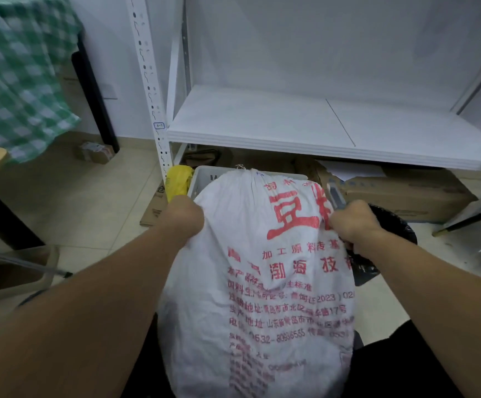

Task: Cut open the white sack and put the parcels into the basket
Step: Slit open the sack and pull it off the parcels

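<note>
The white sack [250, 282], woven and printed with red characters, stands full between my knees, its neck tied with string at the top. My left hand [183, 215] grips a fold on the sack's left shoulder. On the right shoulder, my right hand [351, 222] clutches the fabric, and a grey cutter handle [335, 195] sticks up out of that fist. The grey plastic basket [204, 178] sits on the floor just behind the sack, mostly hidden by it. No parcels show.
A white metal shelf [291, 124] stands right behind the basket, with flattened cardboard boxes [405, 193] under it. A yellow bag [177, 182] lies left of the basket and a black bin bag [391, 228] to the right. A green checked cloth [18, 76] hangs at far left.
</note>
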